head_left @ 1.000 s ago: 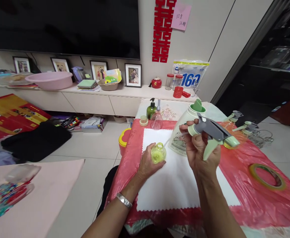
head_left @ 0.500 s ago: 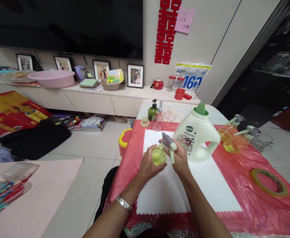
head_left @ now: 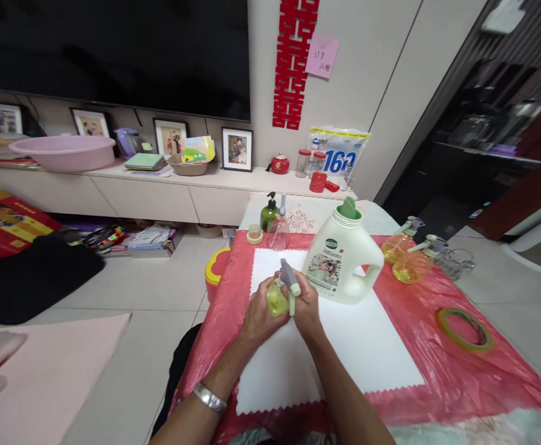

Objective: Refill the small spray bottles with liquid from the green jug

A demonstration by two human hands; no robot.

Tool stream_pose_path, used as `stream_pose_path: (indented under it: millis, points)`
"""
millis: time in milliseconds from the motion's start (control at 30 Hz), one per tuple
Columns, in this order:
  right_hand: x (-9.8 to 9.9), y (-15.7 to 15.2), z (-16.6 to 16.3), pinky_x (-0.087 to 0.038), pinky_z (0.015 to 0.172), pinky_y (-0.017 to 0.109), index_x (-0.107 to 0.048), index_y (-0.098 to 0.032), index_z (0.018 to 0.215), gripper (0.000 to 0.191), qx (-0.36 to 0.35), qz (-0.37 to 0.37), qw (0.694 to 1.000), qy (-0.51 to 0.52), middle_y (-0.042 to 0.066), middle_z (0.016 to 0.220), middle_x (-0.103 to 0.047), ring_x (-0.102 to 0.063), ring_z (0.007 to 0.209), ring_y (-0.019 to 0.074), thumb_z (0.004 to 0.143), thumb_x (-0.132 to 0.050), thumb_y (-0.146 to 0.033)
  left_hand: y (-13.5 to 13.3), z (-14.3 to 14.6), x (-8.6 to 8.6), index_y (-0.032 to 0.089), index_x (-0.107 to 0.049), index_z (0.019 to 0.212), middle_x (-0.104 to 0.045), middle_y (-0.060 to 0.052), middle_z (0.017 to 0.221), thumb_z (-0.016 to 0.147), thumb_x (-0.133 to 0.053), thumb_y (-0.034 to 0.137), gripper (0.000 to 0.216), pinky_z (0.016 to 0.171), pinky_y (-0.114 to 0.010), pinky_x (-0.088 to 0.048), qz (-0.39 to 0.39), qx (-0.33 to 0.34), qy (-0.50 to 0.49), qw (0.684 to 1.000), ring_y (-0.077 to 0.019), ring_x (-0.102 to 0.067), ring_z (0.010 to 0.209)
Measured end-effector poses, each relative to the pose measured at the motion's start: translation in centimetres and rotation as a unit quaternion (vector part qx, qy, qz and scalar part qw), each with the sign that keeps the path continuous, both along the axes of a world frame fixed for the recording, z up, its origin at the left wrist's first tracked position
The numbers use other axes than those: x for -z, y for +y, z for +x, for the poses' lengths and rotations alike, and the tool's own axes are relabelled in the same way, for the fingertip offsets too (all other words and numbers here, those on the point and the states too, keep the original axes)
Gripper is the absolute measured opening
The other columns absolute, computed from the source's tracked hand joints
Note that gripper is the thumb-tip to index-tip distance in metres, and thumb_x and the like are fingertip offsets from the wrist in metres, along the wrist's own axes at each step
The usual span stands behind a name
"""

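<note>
Wrapped around a small clear spray bottle (head_left: pixel 277 301) with yellow liquid, my left hand (head_left: pixel 256 314) holds it above the white sheet. My right hand (head_left: pixel 306 303) grips the grey and pale green spray head (head_left: pixel 290 279) at the bottle's neck; whether it is fully seated I cannot tell. Just beyond my hands stands a large cream jug (head_left: pixel 339 256) with a green spout. Behind them are an empty-looking pinkish spray bottle (head_left: pixel 278 232), a pale cap (head_left: pixel 254 233) and a green pump bottle (head_left: pixel 269 212).
Two spray bottles with yellow liquid (head_left: pixel 407 266) stand at the right of the red-covered table (head_left: pixel 404 346). A tape roll (head_left: pixel 464 329) lies nearer. White scalloped sheet (head_left: pixel 367 355) lies under my hands. A low cabinet (head_left: pixel 159 194) runs along the wall.
The view has shifted to the right. My right hand has brought the spray head closer onto the bottle's neck, and both hands are now close together.
</note>
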State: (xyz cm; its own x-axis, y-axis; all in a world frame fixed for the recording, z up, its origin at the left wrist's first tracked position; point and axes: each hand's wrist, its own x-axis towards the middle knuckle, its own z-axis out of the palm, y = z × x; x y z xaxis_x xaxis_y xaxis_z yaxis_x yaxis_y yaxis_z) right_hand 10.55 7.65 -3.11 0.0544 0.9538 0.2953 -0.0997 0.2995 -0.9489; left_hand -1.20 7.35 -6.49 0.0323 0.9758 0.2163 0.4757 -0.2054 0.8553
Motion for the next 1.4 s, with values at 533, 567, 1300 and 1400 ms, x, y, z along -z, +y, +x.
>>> stream_pose_path:
  millis: [533, 567, 1300, 1400]
  points:
    - [0.3, 0.8, 0.1, -0.054, 0.088, 0.034, -0.066, -0.021, 0.112, 0.039, -0.005, 0.040, 0.998, -0.048, 0.006, 0.106, -0.072, -0.067, 0.100, 0.0201, 0.079, -0.049, -0.012, 0.1, -1.9, -1.3, 0.018, -0.049, 0.129, -0.072, -0.012, 0.111, 0.070, -0.072, 0.046, 0.069, 0.077, -0.041, -0.060, -0.054, 0.093, -0.004, 0.994, -0.0319, -0.073, 0.096]
    - [0.4, 0.9, 0.1, -0.054, 0.088, 0.034, -0.066, -0.021, 0.112, 0.039, -0.005, 0.042, 0.998, -0.052, 0.006, 0.107, -0.072, -0.067, 0.101, 0.0203, 0.079, -0.049, -0.011, 0.0, -2.1, -1.2, 0.019, -0.051, 0.128, -0.073, -0.012, 0.111, 0.071, -0.071, 0.045, 0.066, 0.077, -0.041, -0.060, -0.049, 0.095, -0.003, 0.994, -0.0322, -0.072, 0.097]
    - [0.0, 0.4, -0.4, -0.051, 0.094, 0.032, -0.068, -0.024, 0.117, 0.043, 0.026, 0.081, 0.993, -0.079, 0.004, 0.111, -0.071, -0.065, 0.104, 0.0190, 0.080, -0.051, -0.009, -0.4, -0.8, -2.4, 0.023, -0.066, 0.116, -0.064, -0.008, 0.122, 0.091, -0.056, 0.046, 0.035, 0.107, -0.043, -0.048, 0.060, -0.017, -0.199, 0.978, -0.0252, -0.059, 0.121]
    - [-0.3, 0.2, -0.5, -0.050, 0.093, 0.031, -0.069, -0.024, 0.117, 0.041, 0.029, 0.081, 0.993, -0.087, 0.004, 0.111, -0.070, -0.064, 0.105, 0.0189, 0.084, -0.049, -0.012, -0.2, -0.4, -1.8, 0.023, -0.066, 0.113, -0.063, -0.008, 0.120, 0.092, -0.054, 0.048, 0.035, 0.108, -0.044, -0.046, 0.054, -0.024, -0.216, 0.975, -0.0256, -0.058, 0.121]
